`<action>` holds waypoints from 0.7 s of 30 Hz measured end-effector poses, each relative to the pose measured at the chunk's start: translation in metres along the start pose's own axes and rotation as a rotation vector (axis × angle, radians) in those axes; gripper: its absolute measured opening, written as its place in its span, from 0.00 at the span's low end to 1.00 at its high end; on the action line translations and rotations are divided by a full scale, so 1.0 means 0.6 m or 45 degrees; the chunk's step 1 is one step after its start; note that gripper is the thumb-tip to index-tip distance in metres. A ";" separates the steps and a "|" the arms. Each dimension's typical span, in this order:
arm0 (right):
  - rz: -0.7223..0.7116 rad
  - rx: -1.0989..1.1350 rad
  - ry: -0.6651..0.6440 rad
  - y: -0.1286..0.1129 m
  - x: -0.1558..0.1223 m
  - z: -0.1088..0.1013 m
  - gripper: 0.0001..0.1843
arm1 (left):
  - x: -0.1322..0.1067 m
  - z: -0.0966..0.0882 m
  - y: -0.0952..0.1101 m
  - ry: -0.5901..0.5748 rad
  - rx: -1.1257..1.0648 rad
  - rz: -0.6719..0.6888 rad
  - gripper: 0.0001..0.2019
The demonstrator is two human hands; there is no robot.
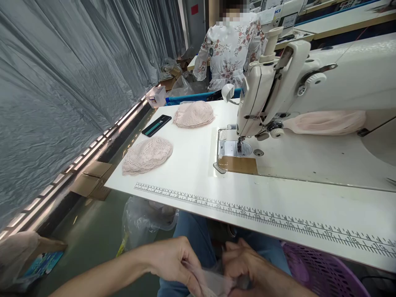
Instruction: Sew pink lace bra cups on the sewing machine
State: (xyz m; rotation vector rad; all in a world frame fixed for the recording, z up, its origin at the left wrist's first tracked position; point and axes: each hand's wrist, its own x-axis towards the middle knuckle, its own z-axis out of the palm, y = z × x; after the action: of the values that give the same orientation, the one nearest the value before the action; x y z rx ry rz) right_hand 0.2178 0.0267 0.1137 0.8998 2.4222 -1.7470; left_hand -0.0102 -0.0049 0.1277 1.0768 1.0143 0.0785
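Observation:
Over my lap, below the table's front edge, both hands grip a thin, pale, sheer piece of fabric (213, 281). My left hand (175, 262) is closed on its left side, fingers curled and thumb pressed down. Bent fingers of my right hand (243, 264) hold the other side, slightly blurred. The lower part of the fabric runs out of view. On the white table (185, 165) above lie two stacks of pale pink lace cups, a nearer stack (147, 156) and a farther stack (194, 114). The sewing machine (256, 95) stands at the right, its presser foot (239, 145) over the metal plate.
A dark phone (156, 125) lies between the stacks. Printed along the front edge is a ruler scale (262, 216). A purple basket (321, 270) sits under the table at right, a plastic bag (139, 222) at left. Another person (229, 49) sits beyond, back turned.

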 end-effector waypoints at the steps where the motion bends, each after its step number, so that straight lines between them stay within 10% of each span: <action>1: -0.034 0.010 -0.021 -0.001 0.002 -0.002 0.02 | 0.001 -0.002 -0.001 -0.027 0.029 0.002 0.27; 8: -0.317 0.349 -0.045 0.024 0.007 -0.005 0.04 | 0.023 0.012 -0.006 -0.079 0.048 -0.036 0.35; 14: -0.077 0.100 -0.115 0.036 -0.007 -0.015 0.16 | 0.024 0.011 -0.010 -0.111 -0.196 -0.066 0.25; 21: -0.201 0.159 -0.066 0.040 0.006 -0.005 0.16 | 0.017 -0.001 -0.016 -0.060 -0.180 -0.101 0.22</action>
State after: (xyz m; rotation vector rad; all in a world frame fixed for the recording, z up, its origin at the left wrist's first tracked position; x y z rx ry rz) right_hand 0.2271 0.0357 0.0927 0.6792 2.4346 -1.9675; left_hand -0.0090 -0.0043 0.1139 0.9049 0.9926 0.0596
